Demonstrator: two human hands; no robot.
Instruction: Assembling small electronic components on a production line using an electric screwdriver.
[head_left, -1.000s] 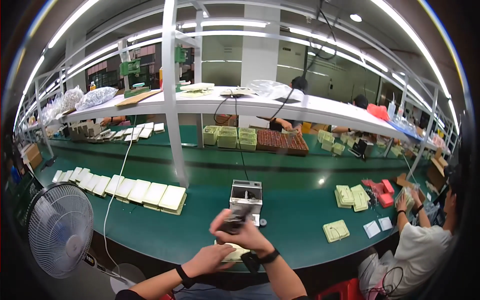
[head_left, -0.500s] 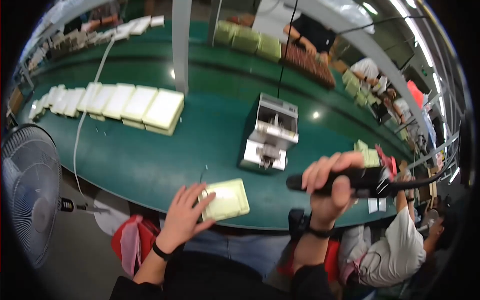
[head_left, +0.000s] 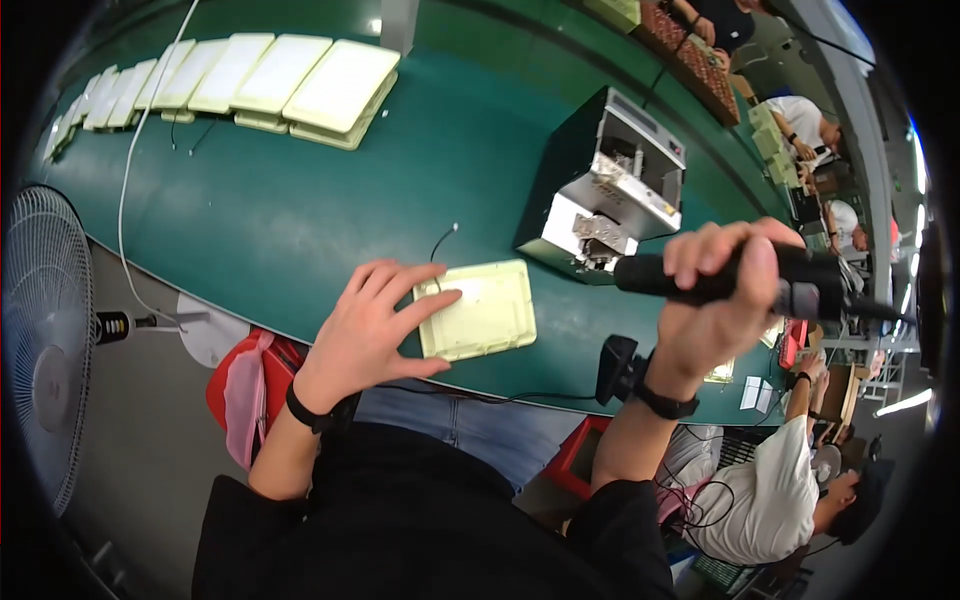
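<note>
A pale yellow-green rectangular plastic housing [head_left: 482, 312] lies flat near the front edge of the green table. My left hand [head_left: 372, 325] is at its left side, fingers and thumb spread, the fingertips over or against its left edge. A short black wire [head_left: 441, 240] with a small white connector sticks out beyond the housing's far left corner. Raised on the right, my right hand [head_left: 722, 290] is wrapped round a black corded electric screwdriver [head_left: 650, 275], held roughly level above the table. Behind and left of it stands a black-sided screw feeder [head_left: 608, 195] with a metal tray.
Several housings with white panels [head_left: 342, 85] form an overlapping row at the far left. A white cable [head_left: 128, 170] crosses the table. At the left stands a fan [head_left: 48, 350]; a red stool [head_left: 228, 372] is below the edge. A co-worker in a white shirt [head_left: 765, 500] sits at right.
My view has tilted and shifted, so the table's things appear higher in the picture. My left hand stays at the housing. My right hand still holds the screwdriver aloft.
</note>
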